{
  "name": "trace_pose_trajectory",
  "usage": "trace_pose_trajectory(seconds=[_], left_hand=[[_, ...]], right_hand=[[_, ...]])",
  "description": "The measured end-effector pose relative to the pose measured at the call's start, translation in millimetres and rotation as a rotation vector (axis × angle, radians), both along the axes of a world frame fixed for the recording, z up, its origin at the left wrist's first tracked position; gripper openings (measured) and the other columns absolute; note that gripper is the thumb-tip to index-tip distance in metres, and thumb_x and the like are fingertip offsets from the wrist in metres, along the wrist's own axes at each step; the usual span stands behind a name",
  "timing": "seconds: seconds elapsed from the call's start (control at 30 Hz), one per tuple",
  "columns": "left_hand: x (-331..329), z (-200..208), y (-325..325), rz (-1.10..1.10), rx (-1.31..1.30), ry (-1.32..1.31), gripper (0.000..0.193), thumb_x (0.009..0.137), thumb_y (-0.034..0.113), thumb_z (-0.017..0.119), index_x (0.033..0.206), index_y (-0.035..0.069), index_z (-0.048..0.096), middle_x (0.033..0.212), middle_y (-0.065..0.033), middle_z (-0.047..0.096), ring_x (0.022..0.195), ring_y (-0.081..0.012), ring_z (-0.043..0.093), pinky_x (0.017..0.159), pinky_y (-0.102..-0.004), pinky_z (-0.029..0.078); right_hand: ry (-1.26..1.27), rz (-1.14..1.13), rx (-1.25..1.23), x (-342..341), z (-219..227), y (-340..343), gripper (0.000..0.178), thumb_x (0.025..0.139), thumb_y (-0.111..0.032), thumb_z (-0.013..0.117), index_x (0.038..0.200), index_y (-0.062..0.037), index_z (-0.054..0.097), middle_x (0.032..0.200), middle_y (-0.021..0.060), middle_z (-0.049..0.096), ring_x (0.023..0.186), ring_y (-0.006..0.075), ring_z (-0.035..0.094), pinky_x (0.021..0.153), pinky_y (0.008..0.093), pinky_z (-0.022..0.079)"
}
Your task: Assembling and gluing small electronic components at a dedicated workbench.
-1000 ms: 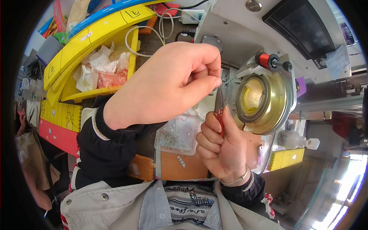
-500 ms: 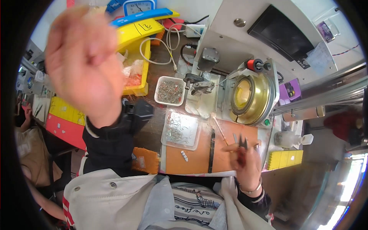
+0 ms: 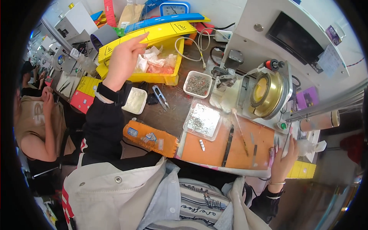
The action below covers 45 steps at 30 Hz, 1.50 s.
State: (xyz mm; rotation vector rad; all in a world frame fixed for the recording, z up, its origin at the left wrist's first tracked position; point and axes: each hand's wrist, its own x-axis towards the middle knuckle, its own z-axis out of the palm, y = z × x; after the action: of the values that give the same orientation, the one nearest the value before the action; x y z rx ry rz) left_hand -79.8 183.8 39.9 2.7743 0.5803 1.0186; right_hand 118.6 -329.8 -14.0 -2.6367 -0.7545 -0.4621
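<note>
My left hand (image 3: 123, 61) is raised over the near left side of a yellow bin (image 3: 171, 79) holding crumpled white and reddish scraps. Its fingers are stretched out, and the index finger overlaps a long yellow foam strip (image 3: 161, 33) lying across the bin; whether it touches cannot be told. My right hand (image 3: 284, 163) is at the right edge of the orange work mat (image 3: 203, 151). Between its thumb and fingers shows a slim grey pointed tool (image 3: 286, 142), partly hidden. Left of that hand, a thin stick (image 3: 240, 132) lies on the mat.
A white tub of small metal parts (image 3: 197, 84) and a clear tray (image 3: 202, 119) stand mid-table. Blue thread snips (image 3: 160, 98), a white dish (image 3: 135, 101) and an orange pouch (image 3: 149, 138) lie left. A machine with a brass wheel (image 3: 268, 96) stands right. Another person (image 3: 42, 122) sits far left.
My left hand has moved away from close to the camera, down to the yellow bin. My right hand has gone rightward to the mat's edge. The view has shifted left, showing more of the table.
</note>
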Motion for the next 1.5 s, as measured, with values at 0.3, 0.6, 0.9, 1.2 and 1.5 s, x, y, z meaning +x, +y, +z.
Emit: trace_pose_trajectory(seconds=[0.3,0.6,0.9,1.2,1.5], left_hand=[[9,24,-57,0.055,-0.197,-0.078,0.061,0.081,0.015,0.08,0.137,0.012,0.057,0.074,-0.0083,0.072,0.06,-0.0155,0.062,0.061,-0.0257,0.048],[-1,17,-105,-0.274,-1.114,0.022,0.022,0.102,0.016,0.052,0.103,0.001,0.068,0.066,-0.0036,0.065,0.049,-0.0089,0.059,0.042,-0.0193,0.038],[80,-45,-165,-0.416,-2.135,-0.018,0.031,0.106,0.031,0.044,0.112,0.003,0.057,0.085,-0.0016,0.065,0.063,-0.0077,0.059,0.047,-0.0198,0.038],[98,-56,-159,-0.399,-2.316,-0.097,0.027,0.106,0.033,0.044,0.107,0.008,0.056,0.092,0.0008,0.062,0.073,-0.0058,0.057,0.05,-0.0173,0.037],[104,-44,-162,-0.196,-1.501,-0.493,0.017,0.1,0.019,0.058,0.109,0.006,0.063,0.087,-0.0012,0.064,0.079,-0.01,0.056,0.065,-0.0236,0.045]], right_hand=[[0.268,0.414,0.367,-49,58,61,0.044,0.083,0.005,0.064,0.127,0.0025,0.06,0.104,0.0163,0.068,0.081,0.0207,0.066,0.072,0.0315,0.052],[1.168,0.687,0.572,-57,66,123,0.041,0.094,-0.008,0.061,0.133,0.0011,0.053,0.107,0.0109,0.068,0.073,0.0097,0.06,0.062,0.0224,0.048],[1.365,0.2,1.342,-51,42,223,0.032,0.102,-0.027,0.056,0.12,-0.0006,0.052,0.092,0.0032,0.06,0.065,0.0043,0.049,0.054,0.0193,0.039],[1.132,0.279,1.393,-39,18,242,0.016,0.102,-0.018,0.055,0.105,-0.0032,0.05,0.091,0.0032,0.054,0.07,0.0044,0.05,0.06,0.0195,0.042],[0.918,0.263,1.401,-32,12,250,0.006,0.099,-0.01,0.055,0.099,-0.0047,0.053,0.084,-0.0007,0.052,0.068,0.0037,0.046,0.059,0.02,0.039]])
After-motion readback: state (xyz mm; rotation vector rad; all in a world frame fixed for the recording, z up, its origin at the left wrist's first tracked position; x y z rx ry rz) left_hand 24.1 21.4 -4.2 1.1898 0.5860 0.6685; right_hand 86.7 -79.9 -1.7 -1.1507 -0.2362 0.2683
